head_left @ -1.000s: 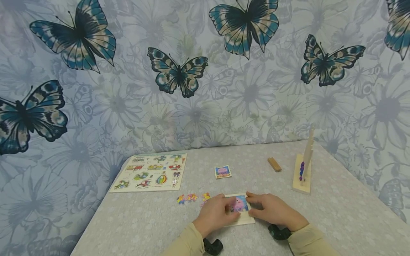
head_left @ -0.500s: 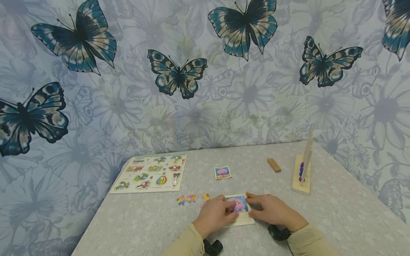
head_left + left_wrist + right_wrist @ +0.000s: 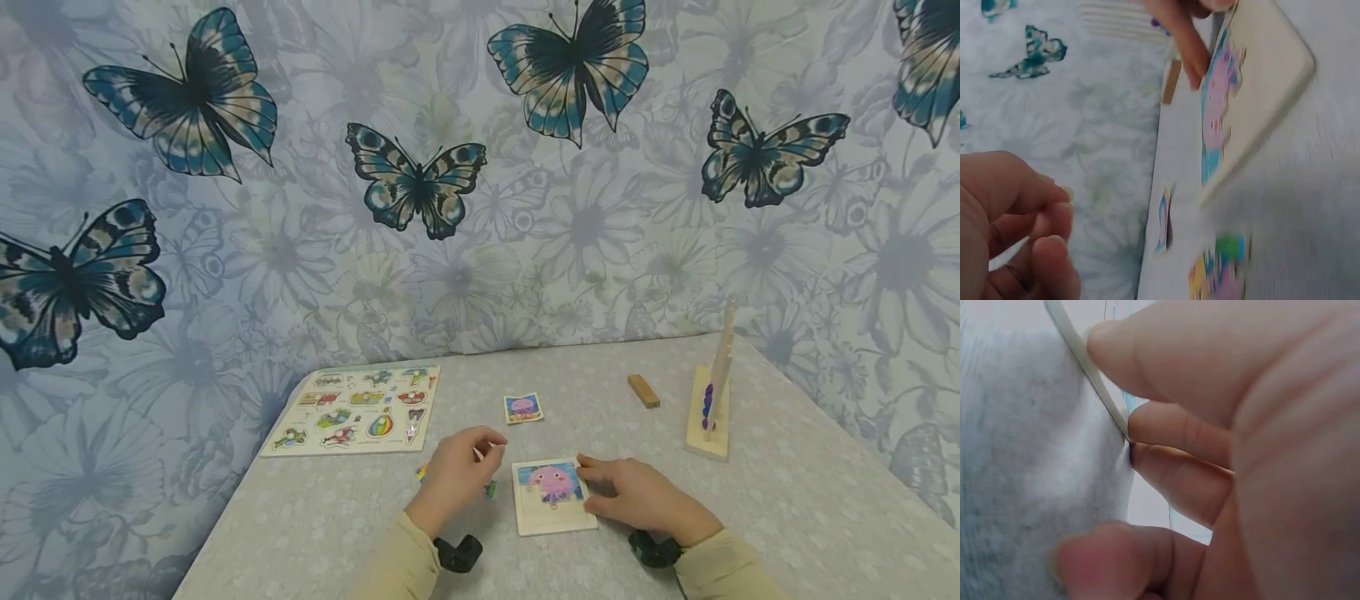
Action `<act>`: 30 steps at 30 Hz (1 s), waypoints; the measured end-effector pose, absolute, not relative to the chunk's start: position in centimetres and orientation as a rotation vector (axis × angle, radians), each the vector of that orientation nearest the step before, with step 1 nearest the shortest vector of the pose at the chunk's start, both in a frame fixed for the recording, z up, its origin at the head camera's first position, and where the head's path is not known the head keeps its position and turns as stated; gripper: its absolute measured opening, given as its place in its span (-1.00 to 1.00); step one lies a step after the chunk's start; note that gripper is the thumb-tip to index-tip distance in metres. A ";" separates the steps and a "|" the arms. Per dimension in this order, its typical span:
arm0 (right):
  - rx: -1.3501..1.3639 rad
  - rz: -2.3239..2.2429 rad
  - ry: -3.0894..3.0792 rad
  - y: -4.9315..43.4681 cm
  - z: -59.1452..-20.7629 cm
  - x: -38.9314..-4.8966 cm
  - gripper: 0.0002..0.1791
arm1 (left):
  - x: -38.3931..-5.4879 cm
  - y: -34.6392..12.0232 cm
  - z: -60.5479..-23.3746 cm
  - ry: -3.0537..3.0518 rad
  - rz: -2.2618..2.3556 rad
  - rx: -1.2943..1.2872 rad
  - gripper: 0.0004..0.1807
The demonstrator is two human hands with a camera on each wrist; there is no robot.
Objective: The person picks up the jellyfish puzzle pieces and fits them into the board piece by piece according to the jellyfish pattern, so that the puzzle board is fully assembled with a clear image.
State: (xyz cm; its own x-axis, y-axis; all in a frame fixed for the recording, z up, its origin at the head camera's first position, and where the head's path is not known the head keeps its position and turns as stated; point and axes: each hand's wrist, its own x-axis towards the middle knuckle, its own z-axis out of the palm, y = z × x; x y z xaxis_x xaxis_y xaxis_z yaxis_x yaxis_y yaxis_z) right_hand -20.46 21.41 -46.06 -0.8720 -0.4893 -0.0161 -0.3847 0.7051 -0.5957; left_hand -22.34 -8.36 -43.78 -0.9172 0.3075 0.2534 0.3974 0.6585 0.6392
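Note:
A wooden jigsaw tray (image 3: 557, 522) lies on the table, with joined pieces forming a pink octopus picture (image 3: 553, 480) in its upper part and bare wood below. My right hand (image 3: 637, 496) rests along the tray's right side, index finger at the far corner and thumb lower on that edge. In the right wrist view the thumb (image 3: 1119, 353) lies on the tray's rim. My left hand (image 3: 459, 471) hovers left of the tray, fingers loosely bent, nothing seen between them. Loose jigsaw pieces (image 3: 1225, 275) lie below it, partly hidden by the hand in the head view.
A small octopus picture card (image 3: 523, 408) lies beyond the tray. At the back left is a picture board (image 3: 352, 408) with vehicle shapes. A wooden block (image 3: 643, 391) and a wooden stand with purple beads (image 3: 708, 412) are on the right. A butterfly-patterned wall backs the table.
My left hand has lifted off the octopus picture and moved left, over the loose pieces, uncovering the tray's left part. My right hand has stayed at the tray's right edge.

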 end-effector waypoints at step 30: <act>-0.695 -0.917 2.737 21.3 -46.3 -20.1 -0.36 | -22.0 -13.5 -47.8 -2.903 -0.884 -0.839 -0.58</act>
